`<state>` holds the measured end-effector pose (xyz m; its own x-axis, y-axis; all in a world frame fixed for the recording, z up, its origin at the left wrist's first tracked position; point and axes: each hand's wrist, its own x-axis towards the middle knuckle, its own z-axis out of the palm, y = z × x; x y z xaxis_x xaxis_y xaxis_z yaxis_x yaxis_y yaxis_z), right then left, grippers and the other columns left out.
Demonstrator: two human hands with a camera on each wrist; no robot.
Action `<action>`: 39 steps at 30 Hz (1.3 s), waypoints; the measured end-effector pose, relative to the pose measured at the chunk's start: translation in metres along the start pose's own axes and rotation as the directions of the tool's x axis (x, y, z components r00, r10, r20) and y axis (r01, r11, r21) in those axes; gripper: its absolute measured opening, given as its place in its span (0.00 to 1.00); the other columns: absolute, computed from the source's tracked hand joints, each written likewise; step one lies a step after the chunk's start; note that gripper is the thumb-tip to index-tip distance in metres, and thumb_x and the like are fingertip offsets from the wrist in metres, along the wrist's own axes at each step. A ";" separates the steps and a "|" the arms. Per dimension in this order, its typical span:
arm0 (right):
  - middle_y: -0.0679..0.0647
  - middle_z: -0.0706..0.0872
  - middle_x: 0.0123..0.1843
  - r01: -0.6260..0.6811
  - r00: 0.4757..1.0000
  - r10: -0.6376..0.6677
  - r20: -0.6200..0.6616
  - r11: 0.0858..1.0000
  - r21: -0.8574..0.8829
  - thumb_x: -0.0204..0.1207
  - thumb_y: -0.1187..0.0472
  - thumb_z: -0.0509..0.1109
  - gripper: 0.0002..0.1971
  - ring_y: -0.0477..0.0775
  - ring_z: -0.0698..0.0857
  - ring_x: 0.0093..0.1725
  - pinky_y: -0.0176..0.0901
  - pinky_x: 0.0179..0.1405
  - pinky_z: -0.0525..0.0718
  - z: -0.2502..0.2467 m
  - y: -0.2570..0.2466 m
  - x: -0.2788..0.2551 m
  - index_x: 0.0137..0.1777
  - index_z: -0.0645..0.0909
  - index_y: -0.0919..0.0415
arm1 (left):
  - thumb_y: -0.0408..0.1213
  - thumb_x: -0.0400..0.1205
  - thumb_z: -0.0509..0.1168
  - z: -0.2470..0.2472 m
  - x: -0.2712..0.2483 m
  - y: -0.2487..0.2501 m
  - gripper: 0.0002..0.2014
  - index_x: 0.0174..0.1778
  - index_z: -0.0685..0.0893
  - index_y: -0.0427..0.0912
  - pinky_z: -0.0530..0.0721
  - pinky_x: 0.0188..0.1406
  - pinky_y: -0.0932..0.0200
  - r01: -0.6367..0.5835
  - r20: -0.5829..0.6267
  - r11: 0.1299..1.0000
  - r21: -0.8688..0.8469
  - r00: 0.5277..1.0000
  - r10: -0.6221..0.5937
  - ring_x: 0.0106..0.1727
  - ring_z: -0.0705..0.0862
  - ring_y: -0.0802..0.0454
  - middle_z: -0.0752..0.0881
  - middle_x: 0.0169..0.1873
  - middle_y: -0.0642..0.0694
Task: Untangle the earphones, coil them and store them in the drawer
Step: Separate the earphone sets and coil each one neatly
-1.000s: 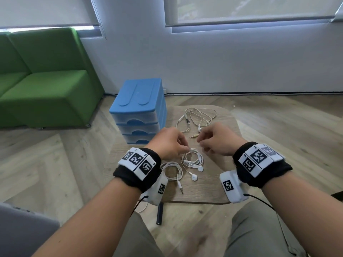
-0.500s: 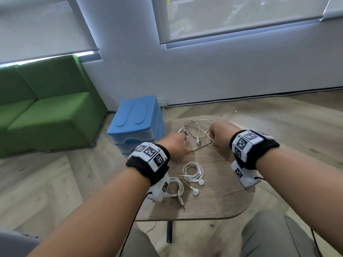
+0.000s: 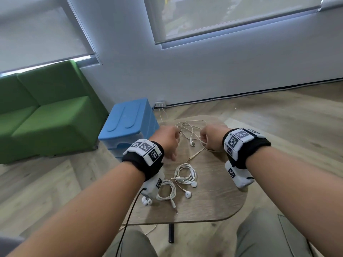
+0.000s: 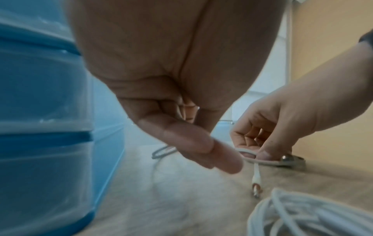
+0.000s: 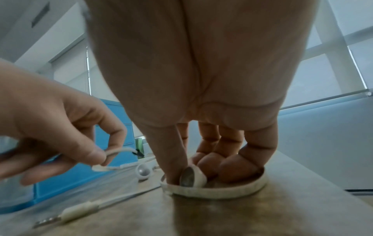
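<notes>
Loose, tangled cream earphones lie at the far end of the small wooden table. My left hand pinches their cable between thumb and forefinger, just above the table. My right hand has its fingers curled down on the table, gripping one earbud and a loop of the same cable. The other earbud and the jack plug lie free between my hands. The blue drawer unit stands at the table's left, drawers closed.
Two coiled white earphone sets lie on the near half of the table. A green sofa stands to the left on the wooden floor, and the wall is close behind the table.
Both hands left the coiled white earphones and reached forward to the tangled cream set, which they now grip. The cream cable has been pulled a little apart.
</notes>
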<state>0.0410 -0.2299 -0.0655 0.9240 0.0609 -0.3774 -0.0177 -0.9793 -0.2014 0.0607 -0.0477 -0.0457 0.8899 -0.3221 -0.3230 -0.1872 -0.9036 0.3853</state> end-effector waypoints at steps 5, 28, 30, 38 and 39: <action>0.53 0.90 0.50 0.008 0.990 0.011 -0.139 0.991 0.130 0.75 0.62 0.75 0.03 0.56 0.88 0.52 0.46 0.48 0.87 -0.006 0.002 -0.006 0.47 0.88 0.56 | 0.30 0.91 0.60 -0.016 -0.016 0.008 0.11 0.45 0.83 0.41 0.94 0.33 0.45 -0.113 -0.228 0.978 -0.174 0.971 0.072 0.27 0.93 0.50 0.91 0.42 0.37; 0.36 0.78 0.23 0.533 0.717 -0.194 -0.669 0.771 0.348 0.89 0.65 0.60 0.13 0.39 0.74 0.24 0.29 0.25 0.71 -0.120 -0.044 -0.060 0.51 0.85 0.67 | 0.29 0.88 0.66 -0.086 -0.044 0.018 0.16 0.72 0.76 0.44 0.88 0.43 0.58 -0.596 -0.491 0.491 -0.636 0.803 0.340 0.43 0.91 0.49 0.90 0.37 0.43; 0.42 0.85 0.33 0.521 0.677 -0.191 -0.711 0.807 0.280 0.88 0.61 0.60 0.14 0.43 0.79 0.32 0.41 0.34 0.76 -0.118 -0.041 -0.059 0.49 0.87 0.62 | 0.32 0.91 0.64 -0.088 -0.046 0.017 0.11 0.68 0.83 0.37 0.86 0.41 0.60 -0.513 -0.406 0.465 -0.722 0.858 0.316 0.38 0.89 0.50 0.86 0.34 0.46; 0.49 0.78 0.31 0.362 0.673 -0.114 -0.731 0.912 0.192 0.90 0.54 0.58 0.16 0.48 0.76 0.33 0.44 0.34 0.71 -0.109 -0.020 -0.064 0.44 0.83 0.55 | 0.40 0.93 0.59 -0.096 -0.062 0.016 0.16 0.55 0.92 0.38 0.71 0.29 0.62 -0.400 -0.283 0.409 -0.820 0.905 0.319 0.26 0.65 0.55 0.72 0.30 0.50; 0.47 0.78 0.31 0.345 0.681 -0.117 -0.723 0.922 0.175 0.90 0.54 0.58 0.16 0.48 0.77 0.34 0.45 0.34 0.70 -0.107 -0.018 -0.064 0.43 0.81 0.56 | 0.40 0.93 0.57 -0.099 -0.063 0.016 0.17 0.58 0.91 0.38 0.70 0.27 0.63 -0.398 -0.277 0.400 -0.826 0.903 0.327 0.26 0.65 0.55 0.72 0.30 0.50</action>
<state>0.0230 -0.2366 0.0586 0.9072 0.0169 0.4204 0.2357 -0.8481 -0.4746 0.0424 -0.0139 0.0668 0.8581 -0.5082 0.0736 -0.0856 -0.0002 0.9963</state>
